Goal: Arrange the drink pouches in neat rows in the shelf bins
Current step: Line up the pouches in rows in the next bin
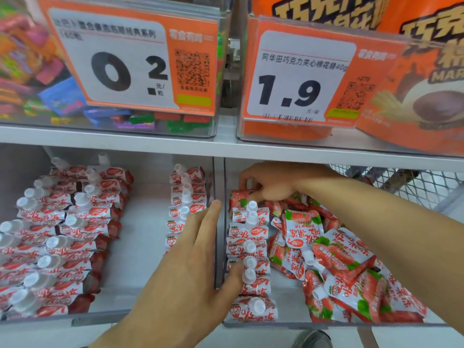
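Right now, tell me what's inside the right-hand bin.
The right bin holds a neat row of pouches along its left wall and a loose heap beside it. The right hand grips a pouch at the back. Lower layers are covered.

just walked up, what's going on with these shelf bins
A person is tidying strawberry drink pouches in two clear bins. The right hand grips a pouch at the back of the right bin, topping a neat row along its left wall. The left hand lies open at the divider, thumb against that row. A loose heap remains; the left bin already holds rows.
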The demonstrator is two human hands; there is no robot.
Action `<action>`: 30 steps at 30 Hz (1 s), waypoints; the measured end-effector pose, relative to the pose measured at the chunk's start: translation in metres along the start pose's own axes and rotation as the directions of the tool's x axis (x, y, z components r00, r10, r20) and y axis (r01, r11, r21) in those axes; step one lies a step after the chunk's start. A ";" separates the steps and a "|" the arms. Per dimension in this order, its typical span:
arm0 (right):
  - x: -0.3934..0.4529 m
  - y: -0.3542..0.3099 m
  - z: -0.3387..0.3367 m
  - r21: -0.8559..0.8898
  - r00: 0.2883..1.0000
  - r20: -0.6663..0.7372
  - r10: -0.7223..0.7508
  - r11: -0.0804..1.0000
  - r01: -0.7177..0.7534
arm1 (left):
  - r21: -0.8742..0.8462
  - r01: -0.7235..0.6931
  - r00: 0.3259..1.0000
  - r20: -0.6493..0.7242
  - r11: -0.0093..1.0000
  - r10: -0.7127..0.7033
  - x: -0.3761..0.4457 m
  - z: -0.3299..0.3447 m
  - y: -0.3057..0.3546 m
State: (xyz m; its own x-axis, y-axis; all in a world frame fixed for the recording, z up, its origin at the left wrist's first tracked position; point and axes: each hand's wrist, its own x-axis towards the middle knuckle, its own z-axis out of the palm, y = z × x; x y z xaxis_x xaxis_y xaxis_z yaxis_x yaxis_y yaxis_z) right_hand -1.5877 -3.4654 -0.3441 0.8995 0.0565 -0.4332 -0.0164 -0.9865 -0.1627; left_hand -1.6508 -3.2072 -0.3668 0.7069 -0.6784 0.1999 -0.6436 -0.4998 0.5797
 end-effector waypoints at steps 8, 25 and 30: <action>-0.004 0.004 0.013 0.031 0.988 -0.140 -0.073 0.996 0.078 | 0.043 -0.062 0.987 -0.148 0.997 0.068 0.001 0.002 0.005; -0.020 0.005 -0.008 0.279 0.994 0.105 -0.022 0.960 -0.008 | -0.034 -0.018 1.000 -0.019 0.999 0.018 -0.001 0.001 -0.003; -0.027 -0.002 -0.003 0.206 0.996 0.077 -0.039 0.978 0.022 | -0.054 -0.024 0.999 -0.024 0.998 0.023 -0.001 0.002 -0.004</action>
State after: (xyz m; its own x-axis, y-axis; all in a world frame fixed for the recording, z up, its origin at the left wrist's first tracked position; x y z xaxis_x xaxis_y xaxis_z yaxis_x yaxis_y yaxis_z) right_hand -1.6103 -3.4656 -0.3300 0.8633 0.1061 -0.4934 -0.0861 -0.9323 -0.3512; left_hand -1.6494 -3.2055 -0.3712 0.6989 -0.6766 0.2318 -0.6435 -0.4533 0.6168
